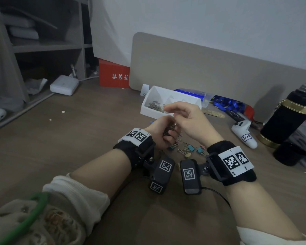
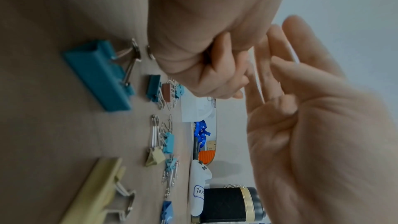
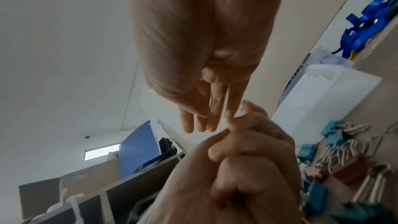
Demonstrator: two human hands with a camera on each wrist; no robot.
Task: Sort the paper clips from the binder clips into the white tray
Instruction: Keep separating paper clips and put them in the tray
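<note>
Just before the white tray (image 1: 149, 110), the left hand (image 1: 162, 137) is clutching a bundle of paper clips (image 1: 170, 129) while the right hand (image 1: 187, 121) is pinching one free (best teased out singly, binder clips (image 1: 191, 150) lying below)

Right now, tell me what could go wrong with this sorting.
1. The left hand grips a bunch of paper clips while the right hand picks at it; linked clips may spill onto the table.
2. Loose paper clips lie tangled among the binder clips, so one could ride into the white tray.
</note>
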